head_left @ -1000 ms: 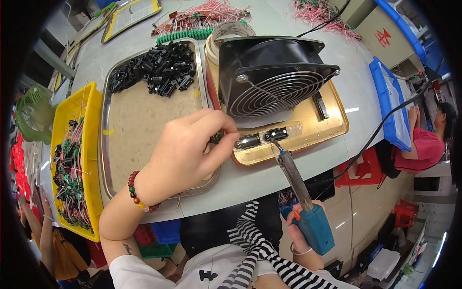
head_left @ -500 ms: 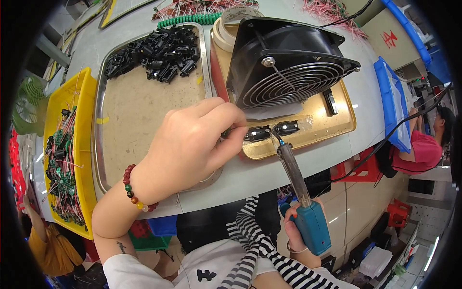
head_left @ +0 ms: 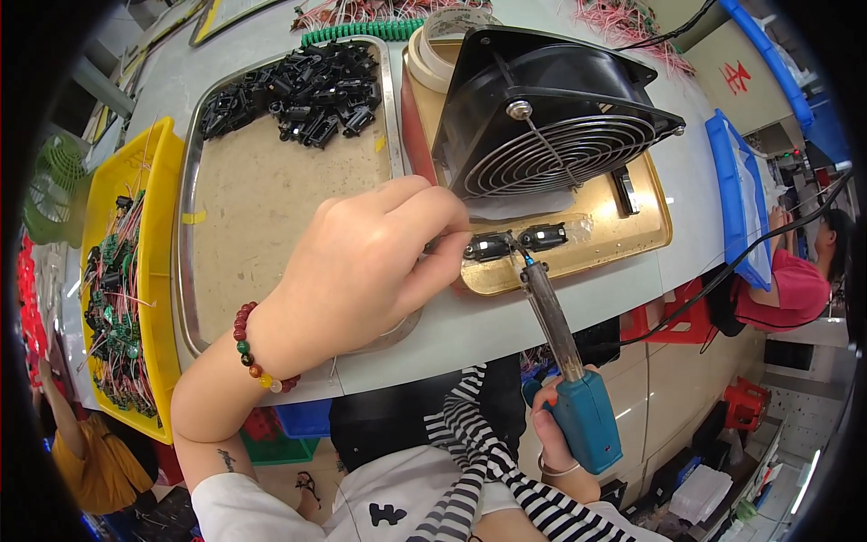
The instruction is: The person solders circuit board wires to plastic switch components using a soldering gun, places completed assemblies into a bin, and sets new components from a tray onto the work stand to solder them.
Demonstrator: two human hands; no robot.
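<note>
My right hand (head_left: 550, 432) is closed around the teal grip of a gun-shaped soldering iron (head_left: 589, 423). Its tip meets the right end of a small black plastic housing (head_left: 490, 246), or hovers just over it; I cannot tell which. A second black housing (head_left: 544, 237) lies in line to its right, both at the front of a gold metal tray (head_left: 632, 242). Thumb and forefinger of my left hand (head_left: 366, 248) are pinched at the left end of the first housing. What they hold is hidden by the fingers.
A black fan (head_left: 551, 108) with a wire guard stands on the gold tray, beside tape rolls (head_left: 429, 59). To the left are a steel tray (head_left: 187, 262) with heaped black housings (head_left: 298, 95) and a yellow bin (head_left: 163, 298) of wired boards. A black cable (head_left: 722, 266) hangs at right.
The whole view has shifted slightly. My left hand keeps its pinch, and the iron's tip stays by the first housing's right end.
</note>
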